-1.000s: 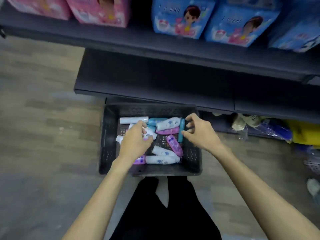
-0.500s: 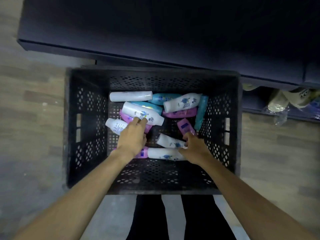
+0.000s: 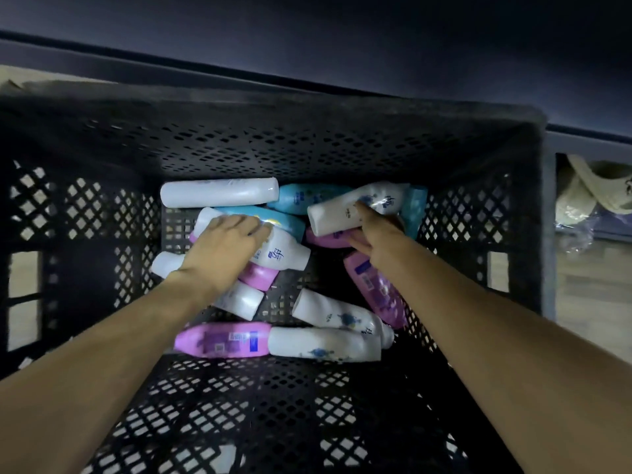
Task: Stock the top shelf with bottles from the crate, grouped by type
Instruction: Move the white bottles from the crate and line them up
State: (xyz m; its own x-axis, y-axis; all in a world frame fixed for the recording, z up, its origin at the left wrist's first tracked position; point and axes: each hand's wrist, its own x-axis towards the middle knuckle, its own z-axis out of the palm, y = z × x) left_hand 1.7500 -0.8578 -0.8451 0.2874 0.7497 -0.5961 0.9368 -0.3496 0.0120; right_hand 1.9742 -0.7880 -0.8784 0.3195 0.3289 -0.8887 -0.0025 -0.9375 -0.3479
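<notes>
The left hand (image 3: 225, 248) lies palm-down, fingers curled over a white bottle (image 3: 280, 253) in the pile. The right hand (image 3: 374, 230), at its three o'clock, has fingers on a second white bottle (image 3: 355, 208); whether it has closed round it I cannot tell. This looks like the picking step, one white bottle per hand, so the next move calls for firm grips and a clean lift past the black crate (image 3: 85, 234) walls. Pink and blue bottles lie around and under them. The top shelf is out of frame; both palms are hidden.
</notes>
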